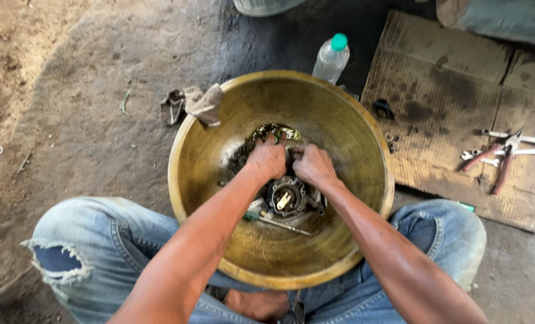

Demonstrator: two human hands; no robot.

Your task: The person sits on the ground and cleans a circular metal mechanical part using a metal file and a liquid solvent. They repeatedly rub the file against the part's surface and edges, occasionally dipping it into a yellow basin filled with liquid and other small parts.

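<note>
Both hands work together low in a wide brass-coloured bowl (339, 132). The left hand (268, 159) has its fingers curled down over the far side of a dark, greasy metal part (286, 197), its grip closed on that part. The right hand (313, 165) sits just beside it, touching it, fingers bent down onto the same part; whether this grip truly clamps or only presses cannot be told, since the fingertips are hidden.

The part lies at the bottom of the bowl, slightly near of centre, with a round housing and a pale stub in its middle facing up. A thin screwdriver (277, 224) with a green handle lies in the bowl just near of the part. Oily liquid (276, 130) glints far of the hands.

The bowl stands on the dirt floor between the person's knees, which are in torn blue jeans (87, 240). A rag (204, 103) hangs over the bowl's far left rim. A clear plastic bottle (330, 59) with a green cap stands just far of the bowl. To the right, a stained cardboard sheet (441, 84) carries red-handled pliers (500, 157), spanners (522, 139) and a few small nuts (390, 138).
</note>
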